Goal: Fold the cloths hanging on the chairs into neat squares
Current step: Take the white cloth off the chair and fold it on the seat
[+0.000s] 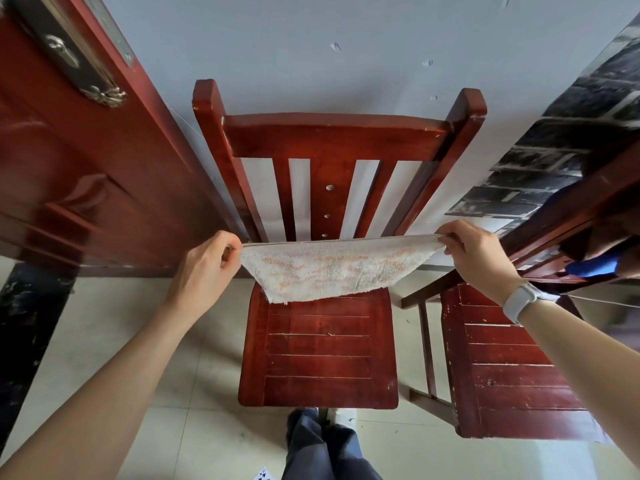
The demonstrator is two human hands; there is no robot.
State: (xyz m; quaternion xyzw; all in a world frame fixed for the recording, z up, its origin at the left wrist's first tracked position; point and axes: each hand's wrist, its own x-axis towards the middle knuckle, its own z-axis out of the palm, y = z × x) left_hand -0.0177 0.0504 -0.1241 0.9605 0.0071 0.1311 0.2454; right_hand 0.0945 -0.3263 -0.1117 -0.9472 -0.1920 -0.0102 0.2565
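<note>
holding a pale, orange-flecked cloth (322, 268) stretched out in the air above the seat of the middle red wooden chair (318, 358), in front of its slatted back. pinching the cloth's upper left corner between thumb and curled fingers of the left hand (204, 268); pinching the upper right corner in the same manner with the right hand (479, 254), fingers closed round the fabric. keeping the top edge taut and nearly level between the two hands, lower edge sagging in a shallow curve, its frayed bottom hanging just above the rear of the seat, apparently not touching it. appearing doubled over along the top edge, though not telling for certain. wearing a light-coloured watch (521, 301) on the right wrist. standing beside, to the right, a second red chair (512, 372) with something dark and a blue cloth (594, 265) draped over its back. showing a red door (69, 161) with metal handle at left, pale tiled floor (194, 441) below, dark trouser legs (322, 448) at the bottom edge, and a playing card (265, 474) lying on the floor near them.
</note>
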